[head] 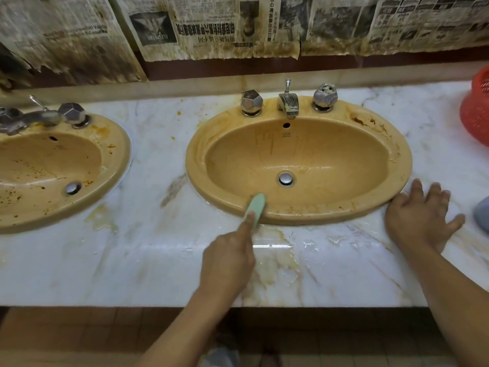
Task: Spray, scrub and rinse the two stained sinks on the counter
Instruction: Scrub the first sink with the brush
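Scrubbing is the step now, yes? asks the first.

I judge so, answers the second. The left hand [227, 258] holds a pale green brush [256, 207], its fingers closed round the handle and one finger lying along the back. The head of the brush is on the near rim of the right sink [194, 154], at the front left.

And the other hand?

The right hand [420, 218] holds nothing. It lies flat on the marble counter [158, 260] with fingers spread, and its fingertips touch the outer edge of this sink at the right side.

How much of this sink looks done?

The bowl looks wet and rather even in colour, with faint streaks under the tap [288, 100]. But there is a dark brown stain [363, 120] on the rim at the back right, and small brown marks along the near rim. So I think the scrubbing here is not finished, and the rinse is to come.

And the second one?

The left sink [119, 154] has many brown spots in the bowl and orange marks on its rim. To me it looks untouched, though I cannot tell if it was sprayed. About half of the task or more remains, in my opinion.
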The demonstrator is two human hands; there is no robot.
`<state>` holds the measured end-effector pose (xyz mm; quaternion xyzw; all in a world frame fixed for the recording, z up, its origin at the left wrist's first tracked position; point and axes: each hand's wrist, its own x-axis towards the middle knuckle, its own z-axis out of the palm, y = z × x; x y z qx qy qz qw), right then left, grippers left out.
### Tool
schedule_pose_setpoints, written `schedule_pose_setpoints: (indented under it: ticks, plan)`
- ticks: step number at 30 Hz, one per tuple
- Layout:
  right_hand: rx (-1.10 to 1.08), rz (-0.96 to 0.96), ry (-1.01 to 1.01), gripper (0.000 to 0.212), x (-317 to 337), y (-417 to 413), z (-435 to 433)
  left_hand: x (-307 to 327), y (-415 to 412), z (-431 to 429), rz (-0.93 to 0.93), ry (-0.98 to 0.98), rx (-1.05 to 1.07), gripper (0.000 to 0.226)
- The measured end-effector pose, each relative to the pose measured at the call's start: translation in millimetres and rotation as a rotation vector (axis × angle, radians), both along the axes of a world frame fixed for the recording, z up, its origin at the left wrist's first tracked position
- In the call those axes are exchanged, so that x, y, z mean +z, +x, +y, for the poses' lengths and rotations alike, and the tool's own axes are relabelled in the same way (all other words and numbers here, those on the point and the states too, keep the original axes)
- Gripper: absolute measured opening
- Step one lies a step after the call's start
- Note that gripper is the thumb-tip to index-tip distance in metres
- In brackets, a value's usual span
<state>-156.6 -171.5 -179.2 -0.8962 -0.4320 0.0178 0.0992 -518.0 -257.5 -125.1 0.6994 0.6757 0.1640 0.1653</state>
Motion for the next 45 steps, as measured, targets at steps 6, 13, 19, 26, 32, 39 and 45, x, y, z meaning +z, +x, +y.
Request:
schedule_pose_setpoints:
  ticks: [6, 13, 19, 26, 32, 39, 45]
  plan:
    - [0.005, 0.000, -0.012, 0.061, -1, 1, -1, 10, -66, 35, 0.102, 0.007, 0.256, 0.055]
    - [0.001, 0.001, -0.011, 0.062, -1, 0, -2, 3, -22, 23, 0.200, -0.057, 0.028, 0.068]
    - [-0.001, -0.002, -0.004, 0.065, -2, 1, -2, 19, -52, 35, 0.168, -0.025, 0.041, 0.058]
    - [0.003, 0.002, 0.015, 0.066, -1, -1, -2, 36, -137, 134, 0.143, -0.123, 0.211, 0.040]
    - [0.015, 0.013, 0.025, 0.064, -1, 2, -2, 36, -117, 85, 0.200, -0.146, -0.004, 0.040]
    - [0.016, 0.000, 0.028, 0.061, -4, 1, -1, 43, -144, 201, 0.209, -0.167, 0.097, 0.041]
    - [0.006, 0.007, 0.000, 0.061, 0, 0, 1, 29, -97, 91, 0.245, -0.060, 0.049, 0.044]
